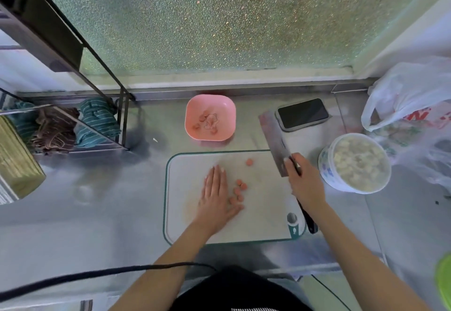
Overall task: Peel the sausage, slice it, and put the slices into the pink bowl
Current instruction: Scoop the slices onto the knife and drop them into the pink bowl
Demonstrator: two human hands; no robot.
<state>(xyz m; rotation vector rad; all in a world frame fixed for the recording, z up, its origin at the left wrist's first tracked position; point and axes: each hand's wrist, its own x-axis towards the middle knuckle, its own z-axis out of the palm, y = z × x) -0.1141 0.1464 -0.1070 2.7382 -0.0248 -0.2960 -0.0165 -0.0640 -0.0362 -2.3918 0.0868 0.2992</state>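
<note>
Lying flat on the cutting board [185, 213], the left hand [214, 196] has its fingers straight and together, its thumb side just beside a small cluster of sausage slices [238, 192]. One more lone slice [249, 162] sits apart, nearer the far edge of the board. The right hand [305, 184] grips the cleaver [274, 140] close to the blade, which angles away over the board's far right corner towards the phone [302, 114]. Some slices are already in the pink bowl [228, 113], which stands on the counter beyond the board.

By my judgement the slicing is finished and only the transfer remains. The chief risk is that sweeping the cluster with a flat palm scatters the round pieces, which roll easily, off the board onto the counter. If the blade is used as a scoop, the bare left fingers pushing slices onto it come close to the edge. The lone slice is easy to overlook. The bowl looks light and could slide or tip if bumped by the cleaver. Swinging the blade also brings it near the phone and the white tub [355, 163] on the right.
</note>
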